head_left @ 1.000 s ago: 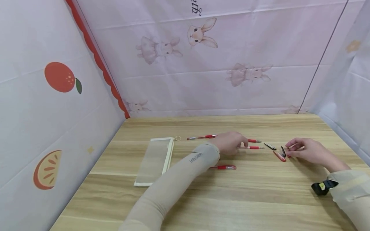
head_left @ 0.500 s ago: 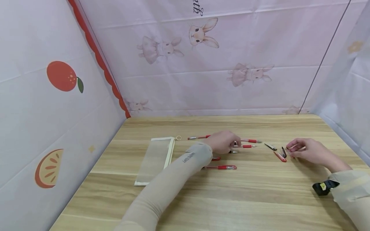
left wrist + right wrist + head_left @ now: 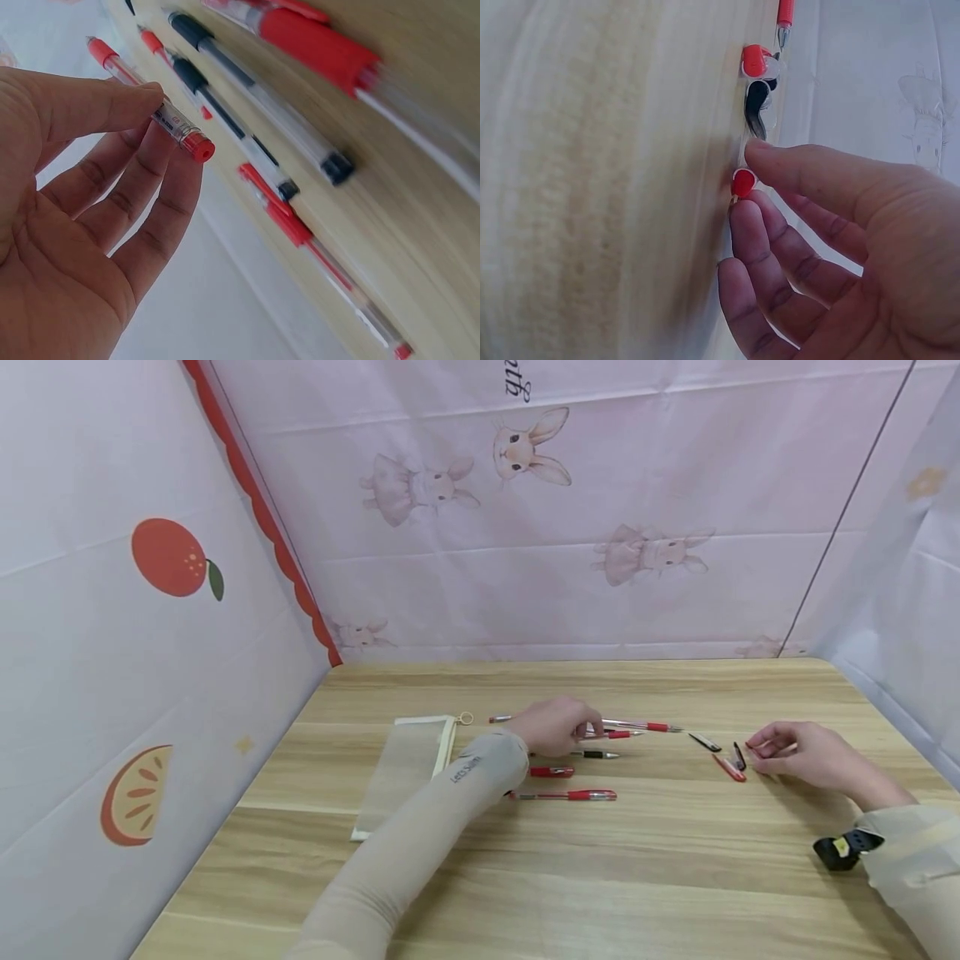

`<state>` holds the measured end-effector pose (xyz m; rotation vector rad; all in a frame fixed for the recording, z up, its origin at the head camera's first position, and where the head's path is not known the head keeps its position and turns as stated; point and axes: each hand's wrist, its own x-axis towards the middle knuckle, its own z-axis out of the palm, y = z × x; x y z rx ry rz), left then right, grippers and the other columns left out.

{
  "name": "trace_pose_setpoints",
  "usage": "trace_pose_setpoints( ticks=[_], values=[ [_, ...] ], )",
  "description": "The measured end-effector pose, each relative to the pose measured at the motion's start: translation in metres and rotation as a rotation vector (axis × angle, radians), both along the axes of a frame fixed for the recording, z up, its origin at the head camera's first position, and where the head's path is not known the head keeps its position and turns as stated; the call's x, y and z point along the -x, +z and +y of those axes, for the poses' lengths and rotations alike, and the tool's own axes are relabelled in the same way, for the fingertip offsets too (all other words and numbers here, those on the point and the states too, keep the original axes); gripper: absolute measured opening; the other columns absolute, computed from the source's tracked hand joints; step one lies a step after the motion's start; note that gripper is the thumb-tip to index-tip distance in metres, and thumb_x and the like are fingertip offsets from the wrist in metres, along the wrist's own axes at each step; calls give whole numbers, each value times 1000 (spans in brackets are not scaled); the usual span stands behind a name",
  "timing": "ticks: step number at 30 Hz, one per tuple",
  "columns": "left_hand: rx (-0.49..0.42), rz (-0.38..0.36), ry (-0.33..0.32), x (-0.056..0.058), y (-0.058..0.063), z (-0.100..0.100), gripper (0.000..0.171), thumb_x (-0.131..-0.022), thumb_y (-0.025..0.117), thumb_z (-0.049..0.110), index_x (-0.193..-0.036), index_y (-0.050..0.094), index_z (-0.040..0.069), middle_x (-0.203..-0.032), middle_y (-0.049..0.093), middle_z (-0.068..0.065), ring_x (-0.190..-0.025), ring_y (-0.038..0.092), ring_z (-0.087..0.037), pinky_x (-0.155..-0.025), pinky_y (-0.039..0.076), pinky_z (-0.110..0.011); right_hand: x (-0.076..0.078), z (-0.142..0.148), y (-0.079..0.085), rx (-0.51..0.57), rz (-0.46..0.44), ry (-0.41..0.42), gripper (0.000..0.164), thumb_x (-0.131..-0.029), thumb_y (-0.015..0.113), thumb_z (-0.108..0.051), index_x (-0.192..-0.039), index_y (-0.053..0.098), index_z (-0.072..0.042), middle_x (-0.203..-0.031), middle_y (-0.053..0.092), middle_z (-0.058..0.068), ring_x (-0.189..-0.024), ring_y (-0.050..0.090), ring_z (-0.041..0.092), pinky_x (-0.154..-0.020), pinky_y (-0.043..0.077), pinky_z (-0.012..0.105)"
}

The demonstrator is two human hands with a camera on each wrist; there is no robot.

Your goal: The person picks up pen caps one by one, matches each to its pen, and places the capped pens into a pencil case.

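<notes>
Pinching red pen (image 3: pixel 176 124) in left hand (image 3: pixel 557 727), thumb pressed against fingers, writing end bare. Pointing it along its long axis, away from left fingertips, roughly toward right hand (image 3: pixel 813 760), well apart from it. Pinching red cap (image 3: pixel 743 182) between thumb and fingers of right hand; cannot make out direction of its mouth. Has loose black cap (image 3: pixel 738 755) just beside right fingertips, toward left hand; has black-grip pen (image 3: pixel 597 754) on near side of left hand. Judged to hinge on gap from pen across to cap.
</notes>
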<state>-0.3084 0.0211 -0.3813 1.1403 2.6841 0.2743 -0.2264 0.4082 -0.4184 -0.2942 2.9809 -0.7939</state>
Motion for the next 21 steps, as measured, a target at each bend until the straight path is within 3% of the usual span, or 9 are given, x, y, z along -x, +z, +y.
trace_pose_setpoints(
  ticks=[7, 13, 21],
  values=[
    [-37, -8, 9, 5, 0, -21, 44, -98, 62, -6, -126, 77, 25, -104, 71, 4, -95, 61, -13, -83, 53, -23, -3, 2, 0, -24, -4, -25, 31, -91, 84, -18, -113, 75, 2, -94, 77, 5, -78, 58, -2, -69, 45, 23],
    [-61, -14, -7, 1, 7, -38, 43, -97, 63, -7, -126, 77, 21, -110, 75, -1, -96, 63, -14, -85, 54, -24, -5, 3, 0, -38, -17, -48, 31, -92, 84, -19, -111, 75, 3, -92, 73, 4, -76, 54, 4, -68, 42, 24],
    [-70, 1, 10, -2, 6, -50, 42, -99, 63, -7, -127, 78, 20, -112, 75, 0, -96, 63, -14, -85, 54, -24, -6, 2, 1, -47, -19, -50, 29, -93, 81, -17, -112, 75, 4, -91, 72, 4, -75, 52, 6, -67, 40, 25]
  ],
)
